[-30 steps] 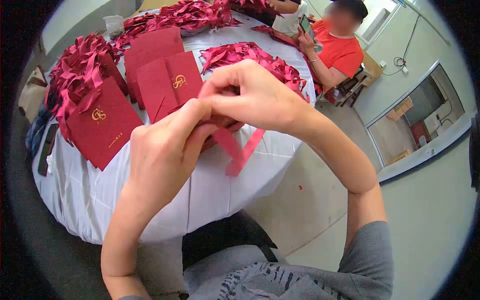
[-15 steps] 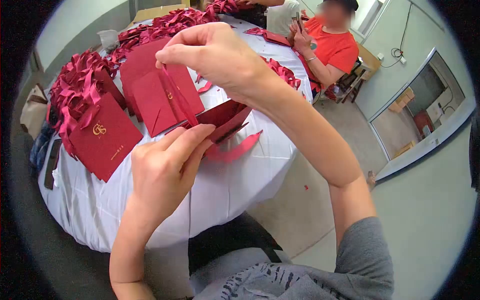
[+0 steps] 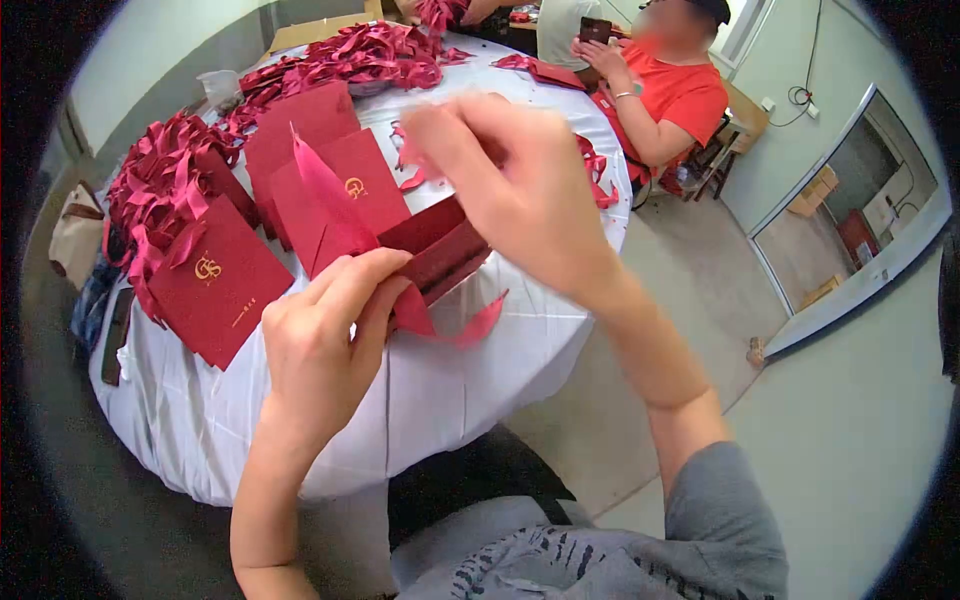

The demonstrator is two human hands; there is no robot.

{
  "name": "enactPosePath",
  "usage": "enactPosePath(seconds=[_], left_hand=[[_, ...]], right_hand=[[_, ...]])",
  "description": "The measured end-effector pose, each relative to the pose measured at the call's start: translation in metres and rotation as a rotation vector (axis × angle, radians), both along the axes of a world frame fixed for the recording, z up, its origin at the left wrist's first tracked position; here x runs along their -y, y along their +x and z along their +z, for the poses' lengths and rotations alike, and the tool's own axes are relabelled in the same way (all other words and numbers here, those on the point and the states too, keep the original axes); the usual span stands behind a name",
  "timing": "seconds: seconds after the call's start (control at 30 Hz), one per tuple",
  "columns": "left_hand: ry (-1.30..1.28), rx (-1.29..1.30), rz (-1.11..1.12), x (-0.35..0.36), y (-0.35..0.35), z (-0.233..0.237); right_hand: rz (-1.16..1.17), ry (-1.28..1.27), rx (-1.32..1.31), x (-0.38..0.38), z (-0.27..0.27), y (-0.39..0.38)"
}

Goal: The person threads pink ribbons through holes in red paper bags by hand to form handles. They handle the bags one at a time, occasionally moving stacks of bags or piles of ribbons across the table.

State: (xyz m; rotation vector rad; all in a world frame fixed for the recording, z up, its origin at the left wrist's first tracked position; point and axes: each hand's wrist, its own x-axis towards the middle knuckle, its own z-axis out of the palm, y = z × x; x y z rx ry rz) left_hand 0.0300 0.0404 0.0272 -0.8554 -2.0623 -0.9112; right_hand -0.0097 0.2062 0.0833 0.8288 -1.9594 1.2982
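My left hand [image 3: 325, 320] pinches a dark pink ribbon [image 3: 328, 200] at the edge of an open dark red paper gift bag [image 3: 440, 245]. One ribbon end stands up above the fingers, and another tail [image 3: 470, 325] hangs over the near side of the bag. To the right and above the bag is my right hand [image 3: 500, 170], its fingers curled and smeared by motion. Behind my left hand lie flat red bags [image 3: 345, 190], one with a gold monogram. More red bags [image 3: 215, 285] with ribbon handles are stacked at the left.
A white cloth covers the round table [image 3: 470, 385]. Ribbon heaps [image 3: 345, 55] and a clear plastic cup [image 3: 220, 88] stand toward the back. Across the table a person in a red shirt [image 3: 670, 105] holds a phone [image 3: 595, 30]. A dark phone-like object [image 3: 117, 335] lies at the left edge.
My right hand has let go of the ribbon's upper end and moved right and down. The ribbon end now stands loose, while my left hand keeps its pinch.
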Motion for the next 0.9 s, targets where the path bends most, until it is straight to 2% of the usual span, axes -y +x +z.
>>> enactPosePath(seconds=[0.03,0.1,0.17,0.23,0.27,0.3,0.37,0.43,0.5,0.6,0.67,0.73,0.8,0.9], left_hand=[[-0.027,0.063,0.017,0.002,0.002,0.003],[-0.009,0.003,0.003,0.001,-0.002,0.000],[-0.019,0.007,-0.022,-0.001,-0.001,0.002],[-0.015,0.133,0.058,-0.004,0.003,0.007],[-0.002,0.174,0.092,-0.003,0.003,0.008],[-0.005,0.169,0.089,-0.004,0.002,0.010],[-0.068,0.074,0.120,-0.003,0.001,0.013],[-0.156,0.005,0.218,-0.002,0.000,0.016],[-0.217,-0.098,0.293,-0.006,-0.003,0.018],[-0.335,-0.096,0.413,-0.014,0.005,0.029],[-0.492,-0.176,0.494,-0.019,0.004,0.036],[-0.494,-0.114,0.387,-0.023,-0.001,0.032],[-0.496,-0.064,0.248,-0.027,-0.006,0.033],[-0.536,-0.031,0.221,-0.028,-0.012,0.032]], right_hand=[[-0.014,0.042,0.031,-0.005,-0.016,0.012],[-0.015,0.151,0.074,-0.008,-0.042,0.035],[-0.095,0.355,0.046,-0.004,-0.067,0.045],[0.085,0.272,0.050,-0.004,-0.086,0.042],[0.134,0.209,0.161,-0.006,-0.091,0.045],[0.130,0.207,0.157,-0.010,-0.091,0.048],[0.243,0.030,0.514,-0.021,-0.092,0.055],[0.242,-0.025,0.594,-0.036,-0.092,0.059],[0.161,0.085,0.543,-0.053,-0.092,0.064],[0.092,0.124,0.533,-0.077,-0.090,0.069],[0.041,0.177,0.543,-0.091,-0.088,0.074],[-0.063,0.267,0.443,-0.102,-0.088,0.076],[-0.068,0.234,0.479,-0.111,-0.085,0.081],[-0.081,0.183,0.499,-0.119,-0.085,0.084]])
